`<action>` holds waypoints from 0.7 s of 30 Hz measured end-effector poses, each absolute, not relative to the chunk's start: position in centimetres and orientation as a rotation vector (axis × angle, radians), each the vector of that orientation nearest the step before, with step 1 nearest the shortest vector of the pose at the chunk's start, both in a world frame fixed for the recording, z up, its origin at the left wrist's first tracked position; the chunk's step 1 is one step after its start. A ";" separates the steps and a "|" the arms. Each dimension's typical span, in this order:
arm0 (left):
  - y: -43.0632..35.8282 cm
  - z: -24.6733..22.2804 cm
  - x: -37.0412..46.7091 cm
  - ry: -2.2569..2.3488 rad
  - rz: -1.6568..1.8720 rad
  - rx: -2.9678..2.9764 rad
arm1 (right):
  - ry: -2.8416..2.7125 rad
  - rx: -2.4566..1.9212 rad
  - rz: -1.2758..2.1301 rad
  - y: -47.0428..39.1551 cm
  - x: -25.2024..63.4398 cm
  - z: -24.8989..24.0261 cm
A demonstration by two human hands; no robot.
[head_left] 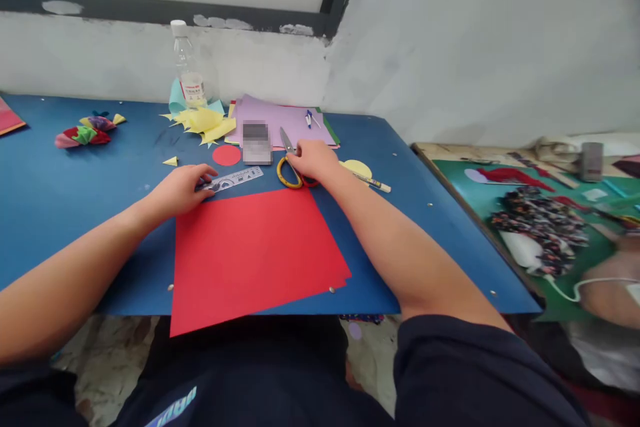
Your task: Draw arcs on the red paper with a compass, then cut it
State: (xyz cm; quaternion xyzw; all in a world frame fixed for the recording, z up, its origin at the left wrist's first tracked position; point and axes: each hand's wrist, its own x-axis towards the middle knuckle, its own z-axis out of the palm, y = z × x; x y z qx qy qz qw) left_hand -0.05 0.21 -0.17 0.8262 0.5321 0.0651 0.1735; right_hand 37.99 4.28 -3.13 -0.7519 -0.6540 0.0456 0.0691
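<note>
A sheet of red paper (255,250) lies in front of me, its near edge hanging over the table's front. Just beyond its far left corner, my left hand (184,188) has its fingers closed around the left end of a clear stencil ruler (237,178). My right hand (315,160) grips a pair of scissors (290,173) by the handles, past the paper's far right corner. The scissors have one yellow loop showing, and the blades point away from me. Part of the handles is hidden under my fingers.
On the blue table (135,193) lie a red paper circle (227,155), a blurred-out flat object (257,143), yellow paper cutouts (205,123), a stack of coloured paper (275,117) and a marker (373,182). A bottle (189,73) stands behind. At right, a person's arm (613,287) is beside a green table.
</note>
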 end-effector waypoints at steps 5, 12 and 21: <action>0.6 0.1 -1.0 1.551 0.157 2.268 | -1.770 -2.349 0.069 9.9 41.4 -1.5; 0.1 3.3 -2.8 1.540 0.222 2.315 | -1.561 -2.413 0.092 14.2 43.1 -2.9; -3.5 3.9 -1.7 1.390 0.616 2.009 | -1.409 -2.342 0.322 14.9 43.5 -0.8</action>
